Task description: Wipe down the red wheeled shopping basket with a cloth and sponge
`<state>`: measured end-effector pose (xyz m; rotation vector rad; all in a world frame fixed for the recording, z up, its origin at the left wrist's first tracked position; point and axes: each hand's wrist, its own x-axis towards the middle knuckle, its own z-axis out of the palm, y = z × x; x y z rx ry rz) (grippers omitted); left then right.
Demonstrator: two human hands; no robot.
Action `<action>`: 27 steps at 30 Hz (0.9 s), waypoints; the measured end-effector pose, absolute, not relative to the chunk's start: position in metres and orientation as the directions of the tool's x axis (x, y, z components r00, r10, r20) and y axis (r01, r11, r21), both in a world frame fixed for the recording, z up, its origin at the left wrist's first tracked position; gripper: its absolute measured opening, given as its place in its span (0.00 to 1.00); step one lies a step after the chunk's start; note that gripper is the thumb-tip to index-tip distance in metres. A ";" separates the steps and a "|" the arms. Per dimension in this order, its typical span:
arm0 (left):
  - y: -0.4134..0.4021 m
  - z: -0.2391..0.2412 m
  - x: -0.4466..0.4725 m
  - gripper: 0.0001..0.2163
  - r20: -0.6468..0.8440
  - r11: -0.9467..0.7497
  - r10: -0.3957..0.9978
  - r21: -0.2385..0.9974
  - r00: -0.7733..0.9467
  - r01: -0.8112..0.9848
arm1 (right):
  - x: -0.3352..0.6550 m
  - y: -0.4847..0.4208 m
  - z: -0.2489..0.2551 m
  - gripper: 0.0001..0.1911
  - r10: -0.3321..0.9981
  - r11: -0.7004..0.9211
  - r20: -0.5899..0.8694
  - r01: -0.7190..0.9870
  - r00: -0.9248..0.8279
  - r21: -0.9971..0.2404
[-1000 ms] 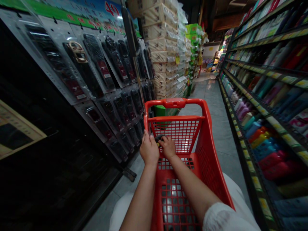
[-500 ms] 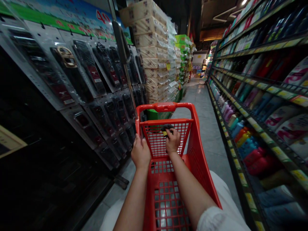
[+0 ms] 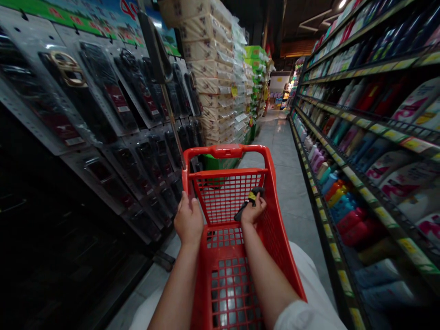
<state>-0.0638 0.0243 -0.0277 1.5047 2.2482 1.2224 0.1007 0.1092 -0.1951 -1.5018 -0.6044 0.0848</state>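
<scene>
A red plastic shopping basket (image 3: pixel 271 220) with grid walls stands in front of me, its handle (image 3: pixel 227 150) raised at the far end. My left hand (image 3: pixel 189 220) is closed on the basket's left rim, thumb on the inner side. Inside the basket, near the far right corner, my right hand (image 3: pixel 253 211) pinches a small dark item with a yellow band (image 3: pixel 252 197), like a pair of socks. The fingers cover part of it, so its exact kind is unclear. A thin metal pole (image 3: pixel 173 123) with a black grip rises by the basket's far left corner.
Packaged belts (image 3: pixel 79 101) hang on a rack close at the left. Beyond them, wrapped packs (image 3: pixel 209 73) are stacked high. Shelves of bottles (image 3: pixel 343 201) line the right side. A grey tiled aisle (image 3: pixel 275 137) runs ahead between them.
My right hand has moved right within the basket with the dark item, which now shows more of its length. My left hand stays on the rim. The whole view has shifted slightly.
</scene>
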 end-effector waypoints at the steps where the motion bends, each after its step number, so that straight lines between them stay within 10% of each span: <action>1: 0.024 -0.028 -0.063 0.24 0.286 0.155 0.831 0.706 -0.477 0.691 | 0.096 0.101 -0.213 0.24 0.402 0.064 0.275 0.273 0.873 -0.960; 5: 0.023 -0.027 -0.062 0.24 0.293 0.153 0.829 0.700 -0.476 0.698 | 0.080 0.092 -0.236 0.22 0.373 -0.114 0.045 0.093 0.927 -0.989; 13: 0.025 -0.023 -0.060 0.24 0.265 0.187 0.830 0.697 -0.491 0.693 | 0.094 0.127 -0.171 0.26 0.471 0.160 0.269 0.219 0.840 -0.963; 20: 0.025 -0.024 -0.060 0.24 0.287 0.191 0.822 0.676 -0.492 0.712 | 0.066 0.078 -0.260 0.22 0.468 -0.168 -0.050 0.034 0.882 -0.985; 27: 0.024 -0.024 -0.059 0.24 0.292 0.171 0.825 0.687 -0.484 0.706 | 0.061 0.111 -0.233 0.20 0.372 -0.206 -0.145 -0.071 0.917 -0.976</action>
